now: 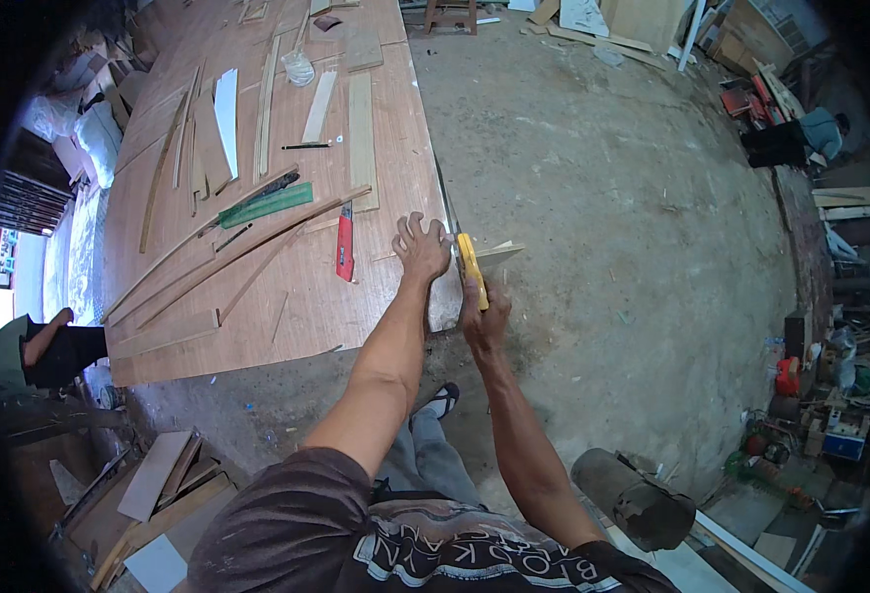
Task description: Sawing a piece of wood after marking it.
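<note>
My right hand (487, 316) is closed around the yellow handle of a handsaw (470, 265), just off the right edge of the wooden worktable (306, 296). Its thin dark blade runs away from me along that edge. A thin piece of wood (500, 255) sticks out past the edge beside the saw. Pressed down on the tabletop by the same edge, my left hand (421, 249) has its fingers spread and bent; what lies under the palm is mostly hidden. To its left is a red utility knife (345, 243).
Wood strips (247, 252), a green tool or sleeve (269, 205), a white strip (225, 119) and a pencil (305, 146) lie on the table. Offcuts (158, 474) are piled lower left. A dark cylinder (633, 499) stands lower right. Two people (819, 133) are at the sides.
</note>
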`<state>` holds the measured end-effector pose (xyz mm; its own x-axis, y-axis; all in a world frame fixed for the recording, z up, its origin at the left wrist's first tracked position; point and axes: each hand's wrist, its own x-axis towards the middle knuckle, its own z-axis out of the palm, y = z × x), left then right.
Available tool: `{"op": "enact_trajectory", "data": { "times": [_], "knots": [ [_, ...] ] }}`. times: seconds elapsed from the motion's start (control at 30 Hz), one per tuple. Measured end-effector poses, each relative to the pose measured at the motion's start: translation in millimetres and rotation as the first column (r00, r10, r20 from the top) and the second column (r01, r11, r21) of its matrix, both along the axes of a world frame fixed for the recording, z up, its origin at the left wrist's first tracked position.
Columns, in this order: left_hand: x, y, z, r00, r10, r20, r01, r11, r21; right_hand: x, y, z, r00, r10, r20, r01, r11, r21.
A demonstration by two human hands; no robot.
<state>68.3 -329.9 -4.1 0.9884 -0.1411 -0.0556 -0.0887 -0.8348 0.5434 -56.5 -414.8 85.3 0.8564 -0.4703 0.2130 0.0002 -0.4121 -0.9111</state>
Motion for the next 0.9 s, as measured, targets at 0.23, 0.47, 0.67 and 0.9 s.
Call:
{"op": "enact_trajectory", "data": {
  "times": [0.23,0.47,0.67,0.9],
  "knots": [
    [1,4,-4,0.998,0.021,0.065,-0.021,1.0,0.0,-23,4,5,0.994,0.05,-0.096,-0.049,0.999,0.008],
    [-3,-4,-1,0.994,-0.045,0.101,0.045,0.999,0.004,-25,-1,27,0.986,0.001,-0.168,-0.015,0.997,-0.081],
    [-5,2,-4,0.99,-0.004,0.139,0.0,1.0,0.028,-53,12,14,0.996,0.002,-0.089,-0.003,1.0,-0.013],
    [-4,8,-6,0.999,0.001,0.052,-0.002,1.0,0.012,-54,15,22,0.995,0.01,-0.098,-0.014,0.999,-0.043]
  ]
}}
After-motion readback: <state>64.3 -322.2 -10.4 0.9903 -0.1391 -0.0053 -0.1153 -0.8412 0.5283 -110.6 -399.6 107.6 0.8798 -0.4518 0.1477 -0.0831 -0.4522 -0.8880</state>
